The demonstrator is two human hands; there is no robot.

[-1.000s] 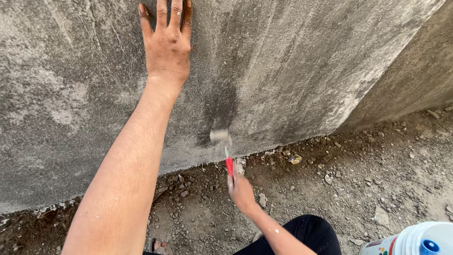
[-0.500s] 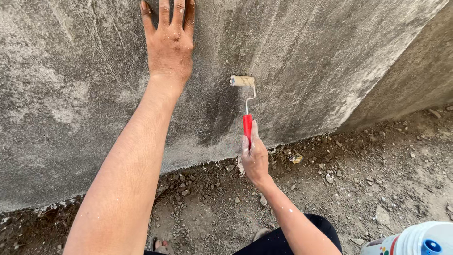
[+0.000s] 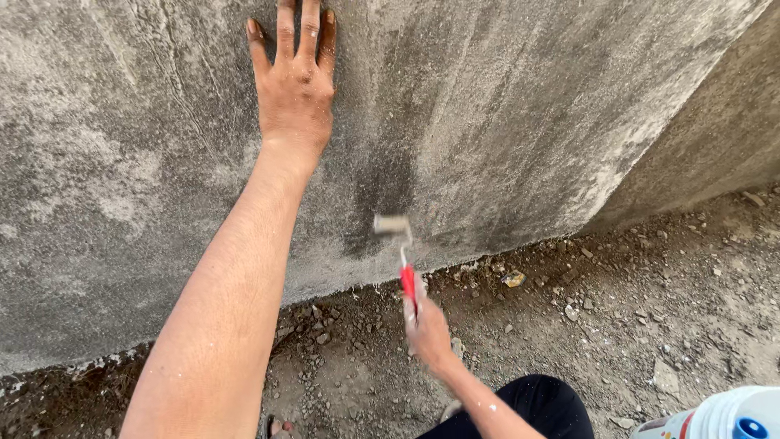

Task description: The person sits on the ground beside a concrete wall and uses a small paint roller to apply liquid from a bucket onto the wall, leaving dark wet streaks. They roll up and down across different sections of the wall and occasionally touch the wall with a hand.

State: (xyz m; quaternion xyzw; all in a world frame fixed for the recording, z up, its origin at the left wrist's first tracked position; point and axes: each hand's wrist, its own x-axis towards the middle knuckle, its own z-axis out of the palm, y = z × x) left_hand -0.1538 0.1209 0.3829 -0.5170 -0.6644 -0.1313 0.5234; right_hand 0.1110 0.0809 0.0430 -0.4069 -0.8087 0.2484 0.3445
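Bracing your left hand flat on the concrete wall, fingers spread and open, you lean your weight into the rough surface. Your right hand is closed around the red handle of a small paint roller, whose sleeve sits low on the wall, directly above that hand and below and to the right of your braced palm. The roller looks blurred, so its contact with the wall is hard to judge exactly.

Beneath the roller a darker wet patch runs up the wall. Just below your right hand lies loose dirt and gravel; if the sleeve dips past the wall's bottom edge it could pick up grit and drag it through the wet coat. Your left palm rests close beside the damp streak, so a slip sideways could smear it. A white bucket stands well off to your right, near your knee, where a careless shift could knock it.
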